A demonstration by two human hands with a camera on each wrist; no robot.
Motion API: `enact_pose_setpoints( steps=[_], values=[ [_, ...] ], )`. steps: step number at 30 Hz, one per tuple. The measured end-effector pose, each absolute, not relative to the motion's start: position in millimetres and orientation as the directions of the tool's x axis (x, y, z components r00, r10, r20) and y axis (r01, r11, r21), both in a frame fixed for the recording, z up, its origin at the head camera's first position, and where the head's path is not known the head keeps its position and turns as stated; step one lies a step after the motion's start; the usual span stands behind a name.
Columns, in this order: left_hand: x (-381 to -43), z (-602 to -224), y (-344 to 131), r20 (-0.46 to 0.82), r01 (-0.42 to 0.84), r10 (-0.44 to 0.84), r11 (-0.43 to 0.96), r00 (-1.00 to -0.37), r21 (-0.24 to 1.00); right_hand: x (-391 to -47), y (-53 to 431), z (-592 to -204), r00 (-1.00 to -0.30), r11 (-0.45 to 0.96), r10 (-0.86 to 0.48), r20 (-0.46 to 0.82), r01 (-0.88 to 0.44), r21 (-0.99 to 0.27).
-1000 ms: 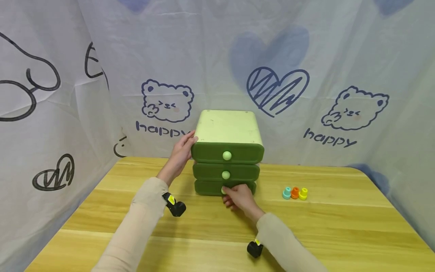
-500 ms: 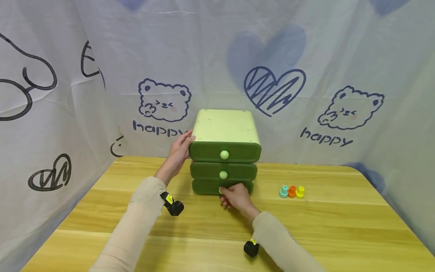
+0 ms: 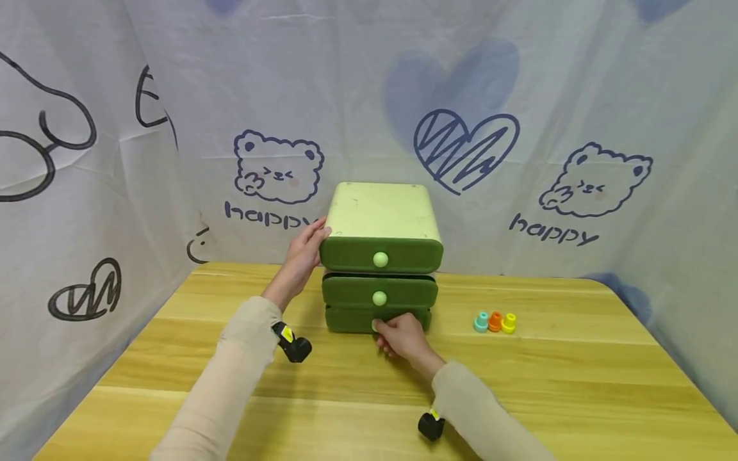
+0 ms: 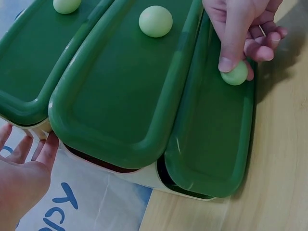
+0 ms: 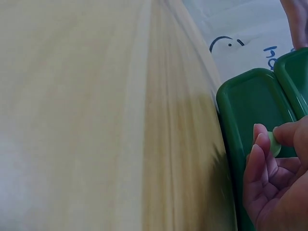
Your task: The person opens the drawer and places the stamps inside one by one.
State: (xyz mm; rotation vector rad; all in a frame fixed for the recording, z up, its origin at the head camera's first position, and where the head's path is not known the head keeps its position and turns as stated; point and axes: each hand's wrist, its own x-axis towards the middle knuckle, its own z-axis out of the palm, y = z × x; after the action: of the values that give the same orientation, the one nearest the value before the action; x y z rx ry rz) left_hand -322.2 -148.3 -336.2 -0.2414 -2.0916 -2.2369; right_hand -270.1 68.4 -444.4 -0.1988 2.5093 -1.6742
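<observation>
A small drawer cabinet with a pale green top and three dark green drawer fronts stands on the table. My right hand pinches the pale round knob of the bottom drawer between thumb and fingers. The middle drawer juts forward of the top drawer, and dark gaps show behind the middle and bottom fronts in the left wrist view. My left hand rests against the cabinet's left side near the top, fingers extended.
Right of the cabinet, a blue peg, an orange peg and a yellow peg stand in a row on the wooden table. A printed cloth hangs close behind the cabinet.
The middle and bottom drawers have slid slightly forward, opening a dark gap under the top drawer. My right hand keeps its pinch on the knob; my left hand stays at the cabinet's side.
</observation>
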Motion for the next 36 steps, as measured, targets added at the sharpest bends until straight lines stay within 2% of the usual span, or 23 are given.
enact_pose_setpoints(
  steps=[16, 22, 28, 36],
  values=[
    [-321, -337, -148, 0.154, 0.150, 0.051, -0.064, -0.987, 0.987, -255, 73, -447, -0.979, 0.434, -0.204, 0.030, -0.117, -0.893],
    [-321, -338, -146, 0.159, 0.157, 0.062, -0.042, -0.985, 0.987, -242, 79, -448, -0.974, 0.445, -0.225, 0.019, -0.120, -0.887],
    [-323, -337, -146, 0.161, 0.159, 0.064, -0.033, -0.985, 0.987, -226, 81, -444, -0.961, 0.486, -0.267, 0.067, -0.194, -0.852],
    [-322, -336, -148, 0.159, 0.157, 0.059, -0.034, -0.986, 0.987, -211, 79, -437, -0.958, 0.463, -0.278, 0.067, -0.195, -0.865]
  ],
)
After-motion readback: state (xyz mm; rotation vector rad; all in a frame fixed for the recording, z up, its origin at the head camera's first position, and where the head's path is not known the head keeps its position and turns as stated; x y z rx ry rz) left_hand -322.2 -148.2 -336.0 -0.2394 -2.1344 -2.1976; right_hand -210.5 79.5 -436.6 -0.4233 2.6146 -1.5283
